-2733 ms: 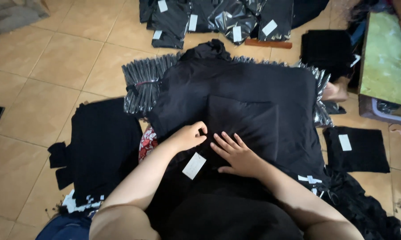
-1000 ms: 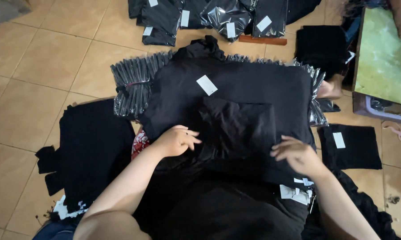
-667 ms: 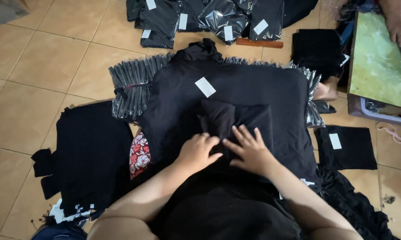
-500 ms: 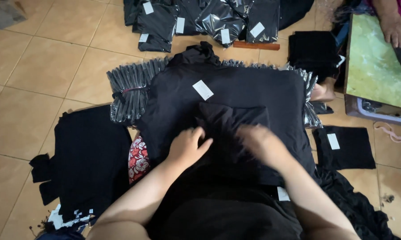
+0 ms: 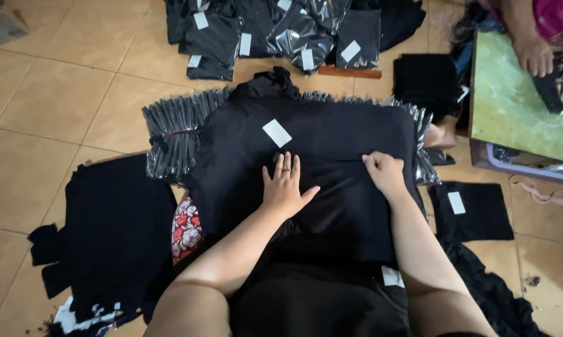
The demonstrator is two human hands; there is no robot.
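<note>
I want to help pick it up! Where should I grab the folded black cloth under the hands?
Probably by its two near corners, coming from the person's side. The folded black cloth lies flat, with the left hand pressed open on it and the right hand curled at its right edge, so the edges are easiest to pinch.

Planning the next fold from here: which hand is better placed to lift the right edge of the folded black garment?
Right, probably. The right hand is curled at the right edge of the black garment, while the left hand lies flat on its middle, below the white tag.
</note>
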